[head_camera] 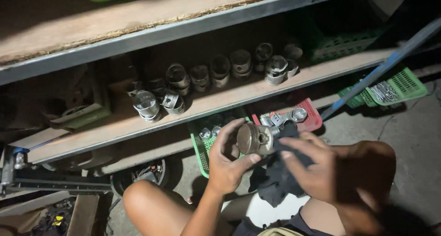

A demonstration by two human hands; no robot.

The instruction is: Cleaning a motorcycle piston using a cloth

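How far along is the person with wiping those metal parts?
A row of round grey metal pistons already stands on the wooden shelf. The left hand grips one brownish piston; the right hand presses a dark cloth to it. More metal parts lie in the green basket and red basket.

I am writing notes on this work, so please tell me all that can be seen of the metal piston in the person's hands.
The piston is a short, round part of dull, brownish-grey metal, stained as it looks. Its flat crown faces left, and it lies on its side in the air before the shelves. The left hand grips it, fingers over the top and thumb under it. The right hand presses a dark cloth against its right end, which hides that part.
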